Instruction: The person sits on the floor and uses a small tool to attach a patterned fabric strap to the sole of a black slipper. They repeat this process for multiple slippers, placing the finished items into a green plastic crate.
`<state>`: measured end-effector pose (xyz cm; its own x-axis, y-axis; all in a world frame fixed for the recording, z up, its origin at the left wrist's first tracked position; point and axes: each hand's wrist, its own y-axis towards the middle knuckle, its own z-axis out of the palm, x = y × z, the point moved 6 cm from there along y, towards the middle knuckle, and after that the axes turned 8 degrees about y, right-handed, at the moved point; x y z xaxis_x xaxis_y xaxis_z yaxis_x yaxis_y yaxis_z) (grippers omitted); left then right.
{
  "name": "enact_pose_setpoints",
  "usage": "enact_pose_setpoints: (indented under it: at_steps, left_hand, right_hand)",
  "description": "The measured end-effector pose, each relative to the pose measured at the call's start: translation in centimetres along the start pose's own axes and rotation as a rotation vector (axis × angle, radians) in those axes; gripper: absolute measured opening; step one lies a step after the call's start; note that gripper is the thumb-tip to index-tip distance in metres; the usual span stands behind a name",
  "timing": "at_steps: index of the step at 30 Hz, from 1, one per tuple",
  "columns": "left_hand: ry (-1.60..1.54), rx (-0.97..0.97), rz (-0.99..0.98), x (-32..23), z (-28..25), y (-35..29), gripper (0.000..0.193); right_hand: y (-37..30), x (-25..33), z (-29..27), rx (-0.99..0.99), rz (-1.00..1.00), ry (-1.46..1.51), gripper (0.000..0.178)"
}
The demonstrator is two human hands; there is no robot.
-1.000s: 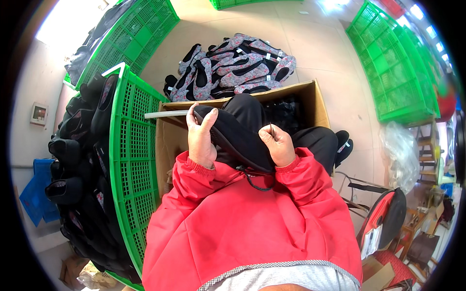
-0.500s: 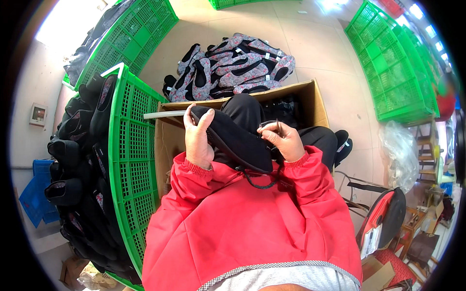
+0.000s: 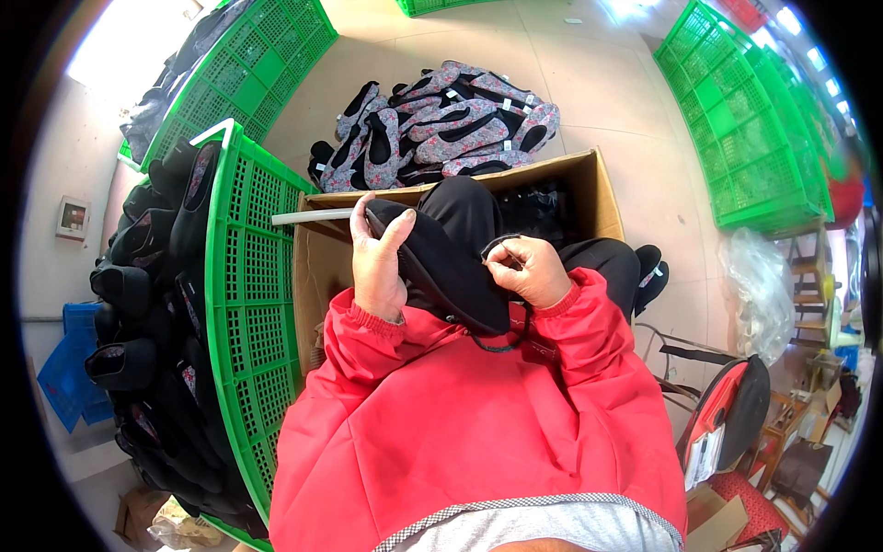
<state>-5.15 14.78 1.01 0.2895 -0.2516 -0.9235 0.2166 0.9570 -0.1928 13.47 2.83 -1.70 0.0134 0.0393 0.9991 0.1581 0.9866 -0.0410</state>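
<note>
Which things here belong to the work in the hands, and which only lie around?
In the work:
- black shoe, held by left hand and right hand
- cardboard box

Lying around:
- shoe pile on the floor
- green crates
- plastic bag

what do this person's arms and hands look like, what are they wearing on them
Both arms are covered by loose bright red sleeves of thin, shiny jacket-like fabric, each ending in a gathered elastic cuff at the wrist. The left hand and right hand are bare: no gloves, and no rings or watch that show.
</note>
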Motion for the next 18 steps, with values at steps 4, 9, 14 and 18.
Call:
enact_pose_setpoints:
  at_steps: [4,9,14,18]
  left_hand:
    - [-0.004,0.000,0.015,0.0,-0.1,0.1,0.064]
    - [-0.075,-0.025,0.037,-1.3,-0.7,0.0,0.065]
    - [-0.250,-0.037,0.239,-2.9,-0.8,-1.5,0.068]
    - [-0.089,-0.018,0.600,-5.3,0.6,-4.0,0.079]
  right_hand:
    - [-0.2,-1.3,-0.7,-0.177,-0.017,0.194,0.007]
    - [-0.6,-3.4,-3.5,-0.449,0.080,0.335,0.017]
    - [-1.2,-4.0,-3.2,-0.417,0.284,0.593,0.021]
    - [-2.1,-3.8,-0.5,-0.195,0.554,0.783,0.031]
